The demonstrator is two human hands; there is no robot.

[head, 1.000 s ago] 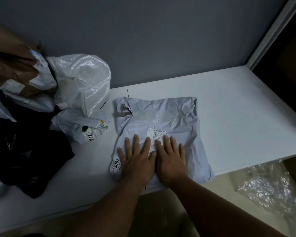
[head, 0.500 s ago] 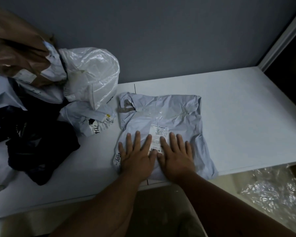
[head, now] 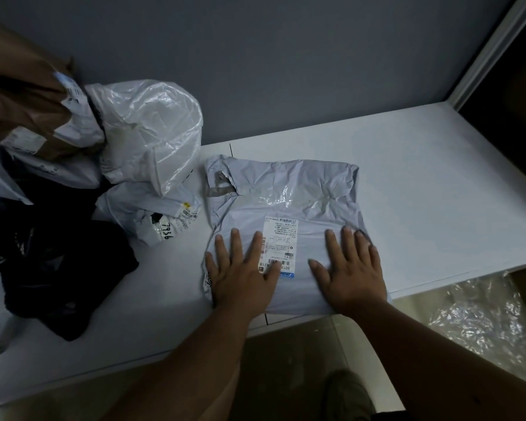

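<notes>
The left hand (head: pixel 240 278) and right hand (head: pixel 351 275), together half a second ago, now flank the shipping label (head: pixel 281 235), fingers straight and spread (pressing, not gripping), so the grey mailer bag (head: pixel 286 189) at the near edge of the table (head: pixel 438 183) looks smoothed flat.

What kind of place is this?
Probably a parcel sorting or packing station: the left hand and right hand press a grey mailer bag with a printed shipping label on a white table, beside a pile of other labelled parcels.
</notes>
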